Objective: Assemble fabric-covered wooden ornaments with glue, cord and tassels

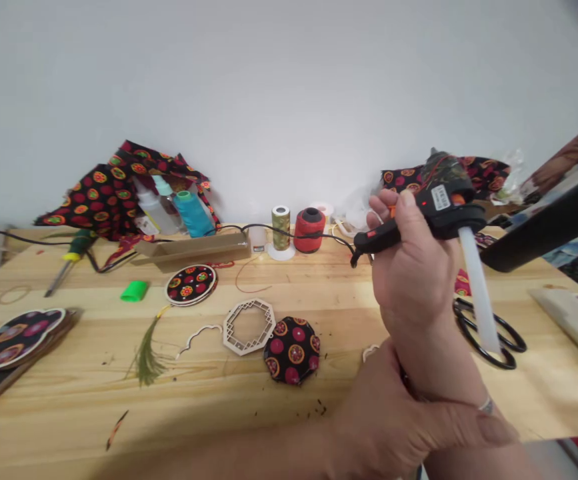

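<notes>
My right hand [413,267] is raised over the right side of the table, closed round the handle of a black hot glue gun [443,200]. The gun's nozzle points up and away, and a thick white glue stick [479,293] sticks out of its back. My left hand [403,400] crosses below and grips my right forearm, thumb on top, most of its fingers hidden. Left of it lie an octagonal fabric-covered piece [293,351] and an octagonal wooden lattice frame [249,327], their edges meeting. Black-handled scissors [489,333] lie beneath the glue stick, blades hidden.
Farther left lie a round fabric piece [191,285], a green tassel [149,353], a green cap [134,291] and a screwdriver [69,263]. Thread spools [310,231], bottles [156,210] and a cardboard tray [199,249] line the back. A black cord [279,230] crosses there.
</notes>
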Tool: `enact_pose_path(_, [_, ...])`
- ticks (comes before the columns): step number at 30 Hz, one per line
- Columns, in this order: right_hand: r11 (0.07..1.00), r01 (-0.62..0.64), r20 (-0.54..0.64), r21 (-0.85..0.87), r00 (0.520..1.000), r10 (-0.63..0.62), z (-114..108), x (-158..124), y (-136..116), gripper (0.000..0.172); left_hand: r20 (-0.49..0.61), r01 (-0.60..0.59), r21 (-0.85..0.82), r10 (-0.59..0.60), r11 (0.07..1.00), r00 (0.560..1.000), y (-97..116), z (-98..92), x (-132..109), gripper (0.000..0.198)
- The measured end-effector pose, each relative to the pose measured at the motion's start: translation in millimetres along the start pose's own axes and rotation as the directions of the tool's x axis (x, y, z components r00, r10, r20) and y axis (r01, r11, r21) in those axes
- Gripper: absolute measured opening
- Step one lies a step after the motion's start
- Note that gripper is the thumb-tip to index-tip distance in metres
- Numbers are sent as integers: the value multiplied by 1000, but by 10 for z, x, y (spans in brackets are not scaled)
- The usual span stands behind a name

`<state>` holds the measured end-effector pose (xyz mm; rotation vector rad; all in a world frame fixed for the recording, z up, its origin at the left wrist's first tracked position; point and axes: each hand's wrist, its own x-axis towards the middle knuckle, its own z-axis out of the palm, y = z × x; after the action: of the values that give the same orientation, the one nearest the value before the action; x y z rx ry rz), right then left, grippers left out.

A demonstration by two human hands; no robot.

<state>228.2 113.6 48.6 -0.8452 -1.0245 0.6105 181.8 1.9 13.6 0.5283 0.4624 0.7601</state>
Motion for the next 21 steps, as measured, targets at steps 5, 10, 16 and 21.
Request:
enact_pose_path(5, [1000, 12, -8, -23, 1000, -12, -18, -26, 18, 19, -64, -73, -77, 68, 994, 996, -45, 20, -4, 48])
enact_pose_path(10, [979, 56, -11, -198, 998, -59, -1, -209, -50, 15, -273, -188, 70, 200, 980, 941, 59, 27, 10, 53])
enact_pose_path(16, [868, 224, 192, -443, 970, -153, -206, -289, -170, 19, -116, 73, 333, -36, 940, 993, 114, -104, -262, 74])
enact_pose_path(21, [909, 133, 307, -396, 952, -5, -520, -184, -132, 15, -150, 32, 942, 335, 333, 930, 318, -696, -773, 25])
